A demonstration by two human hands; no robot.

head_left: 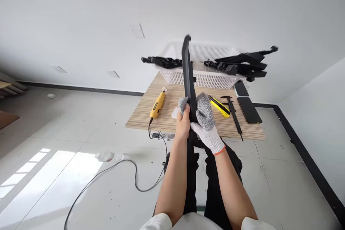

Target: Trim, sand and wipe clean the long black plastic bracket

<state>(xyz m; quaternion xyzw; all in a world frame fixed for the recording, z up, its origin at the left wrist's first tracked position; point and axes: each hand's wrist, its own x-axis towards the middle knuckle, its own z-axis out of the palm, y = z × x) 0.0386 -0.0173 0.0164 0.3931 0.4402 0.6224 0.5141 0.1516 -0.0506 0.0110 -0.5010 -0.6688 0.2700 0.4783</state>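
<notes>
A long black plastic trim piece (188,75) stands nearly upright in front of me, over the table's front edge. My bare left hand (183,122) grips its lower part, thumb on the near face. My right hand (208,134), in a white knit glove with an orange cuff, presses a grey towelling cloth (204,111) against the right side of the piece. More grey cloth shows by my left fingertips; whether it is the same cloth, I cannot tell. The piece hides some of the fingers.
A white plastic basket (178,78) at the table's back holds several black parts (242,63) that jut over its rim. On the wood-grain table (142,116) lie a corded yellow rotary tool (157,105), a yellow utility knife (220,107), a caliper (234,115) and a dark phone (249,109).
</notes>
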